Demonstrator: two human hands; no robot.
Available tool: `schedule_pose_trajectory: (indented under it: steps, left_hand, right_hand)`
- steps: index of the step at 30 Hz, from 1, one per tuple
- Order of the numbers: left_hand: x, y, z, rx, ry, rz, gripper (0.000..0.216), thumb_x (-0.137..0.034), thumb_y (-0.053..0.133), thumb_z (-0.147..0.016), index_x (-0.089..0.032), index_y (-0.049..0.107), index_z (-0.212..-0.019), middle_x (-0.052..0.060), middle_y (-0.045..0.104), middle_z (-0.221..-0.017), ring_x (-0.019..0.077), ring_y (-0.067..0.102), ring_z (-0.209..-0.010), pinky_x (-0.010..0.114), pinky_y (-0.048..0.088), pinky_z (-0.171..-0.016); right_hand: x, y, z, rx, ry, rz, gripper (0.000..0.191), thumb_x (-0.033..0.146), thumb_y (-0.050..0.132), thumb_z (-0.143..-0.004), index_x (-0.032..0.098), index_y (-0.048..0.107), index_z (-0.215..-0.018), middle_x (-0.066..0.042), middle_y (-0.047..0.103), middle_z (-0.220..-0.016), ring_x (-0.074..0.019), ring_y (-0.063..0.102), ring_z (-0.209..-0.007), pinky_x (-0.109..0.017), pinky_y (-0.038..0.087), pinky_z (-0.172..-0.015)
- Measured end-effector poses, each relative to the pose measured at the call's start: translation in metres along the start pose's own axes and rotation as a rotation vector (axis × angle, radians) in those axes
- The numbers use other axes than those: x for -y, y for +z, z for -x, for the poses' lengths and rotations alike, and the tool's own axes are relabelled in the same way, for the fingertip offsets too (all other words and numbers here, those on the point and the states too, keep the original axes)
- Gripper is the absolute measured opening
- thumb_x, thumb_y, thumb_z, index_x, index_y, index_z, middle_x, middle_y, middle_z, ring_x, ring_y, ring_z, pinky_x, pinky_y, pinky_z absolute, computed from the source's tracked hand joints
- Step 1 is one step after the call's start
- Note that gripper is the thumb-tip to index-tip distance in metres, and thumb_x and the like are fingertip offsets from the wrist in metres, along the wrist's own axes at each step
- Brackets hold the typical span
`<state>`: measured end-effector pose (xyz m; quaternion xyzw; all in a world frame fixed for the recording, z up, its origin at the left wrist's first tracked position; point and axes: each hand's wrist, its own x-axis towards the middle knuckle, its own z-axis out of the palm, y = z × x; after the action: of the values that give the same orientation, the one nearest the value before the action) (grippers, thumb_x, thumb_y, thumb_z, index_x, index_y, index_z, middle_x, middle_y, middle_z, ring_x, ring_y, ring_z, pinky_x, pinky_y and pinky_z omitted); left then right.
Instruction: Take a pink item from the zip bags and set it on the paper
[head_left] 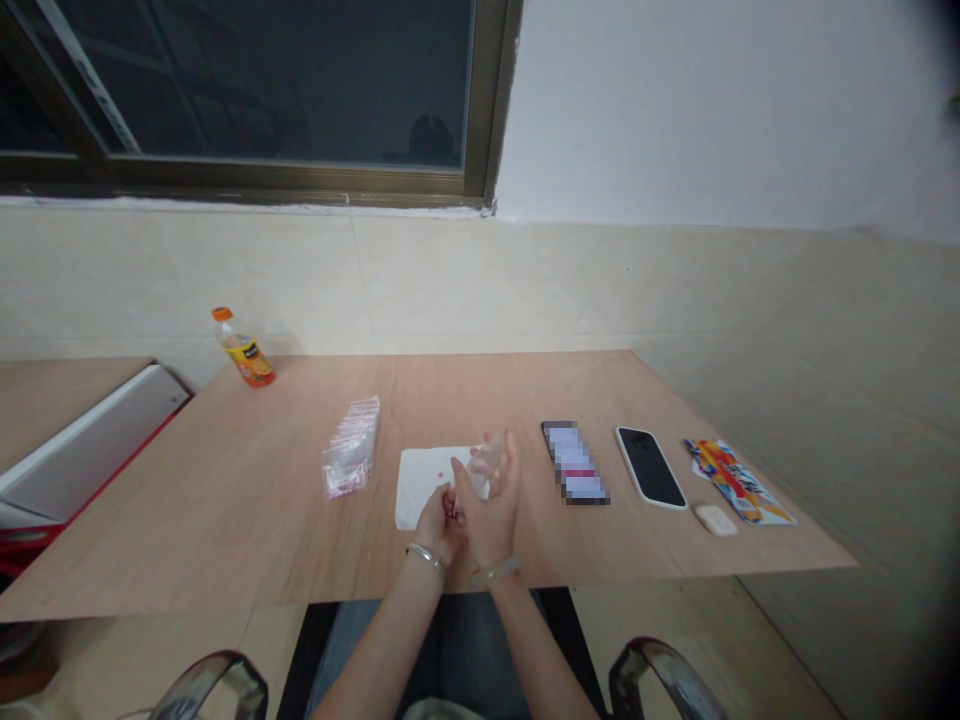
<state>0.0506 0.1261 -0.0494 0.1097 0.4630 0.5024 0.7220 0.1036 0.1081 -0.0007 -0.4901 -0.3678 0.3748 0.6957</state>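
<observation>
Both my hands are close together over a white sheet of paper, which has small pinkish specks on it. My right hand holds a small clear plastic bag between its thumb and raised fingers. Against its palm side, my left hand is closed with its fingers curled; whatever they grip is hidden. Left of the paper lies an overlapping row of clear plastic bags with pinkish edges.
A phone with a lit, blurred screen lies right of my hands. Past it are a white-edged phone, a small white case and a colourful packet. An orange-capped bottle stands at the table's back left.
</observation>
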Motion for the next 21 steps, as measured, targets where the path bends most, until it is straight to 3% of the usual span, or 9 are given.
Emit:
schedule_pose_trajectory:
  steps: [3,8,13,16,21]
  left_hand:
    - [-0.005,-0.014,-0.013,-0.149,0.191,-0.329,0.04,-0.035,0.049,-0.08,-0.02,0.034,-0.046,-0.006,0.032,-0.039,0.0073,0.03,-0.035,0.021,0.025,-0.039]
    - [-0.024,-0.023,-0.035,-0.263,0.462,-0.867,0.037,-0.038,0.053,-0.078,-0.018,0.044,-0.048,0.005,0.055,-0.058,0.0198,0.057,-0.068,0.025,0.038,-0.06]
    - [-0.028,-0.028,-0.052,-0.284,0.522,-1.234,0.025,-0.025,0.047,-0.083,-0.017,0.052,-0.059,0.014,0.063,-0.077,0.0266,0.06,-0.088,0.034,0.042,-0.078]
    - [-0.026,-0.03,-0.056,-0.286,0.534,-1.36,0.017,-0.016,0.043,-0.084,-0.015,0.057,-0.074,0.017,0.061,-0.086,0.0276,0.061,-0.09,0.037,0.043,-0.08]
    - [-0.025,-0.031,-0.058,-0.269,0.535,-1.473,0.021,-0.008,0.038,-0.083,-0.012,0.058,-0.086,0.019,0.059,-0.09,0.0276,0.063,-0.089,0.036,0.046,-0.077]
  right_hand:
    - [0.0,-0.01,-0.023,-0.084,-0.068,0.043,0.08,0.035,0.068,-0.068,0.023,0.029,-0.137,-0.01,0.04,-0.137,-0.0204,0.042,-0.121,-0.036,0.037,-0.099]
    - [-0.03,-0.04,-0.072,-0.131,-0.241,0.528,0.072,0.037,0.056,-0.077,0.013,0.027,-0.138,-0.016,0.031,-0.141,-0.0236,0.026,-0.131,-0.04,0.023,-0.107]
    - [-0.074,-0.059,-0.097,-0.008,-0.213,0.994,0.06,0.027,0.045,-0.082,0.01,0.03,-0.137,-0.02,0.028,-0.141,-0.0301,0.023,-0.131,-0.045,0.026,-0.102]
    - [-0.091,-0.06,-0.099,0.03,-0.198,1.213,0.059,0.025,0.046,-0.082,0.008,0.031,-0.137,-0.023,0.022,-0.143,-0.0337,0.023,-0.131,-0.044,0.027,-0.101]
    - [-0.105,-0.057,-0.099,0.066,-0.18,1.406,0.066,0.036,0.042,-0.086,0.008,0.02,-0.142,-0.023,0.017,-0.146,-0.0331,0.017,-0.134,-0.045,0.021,-0.104]
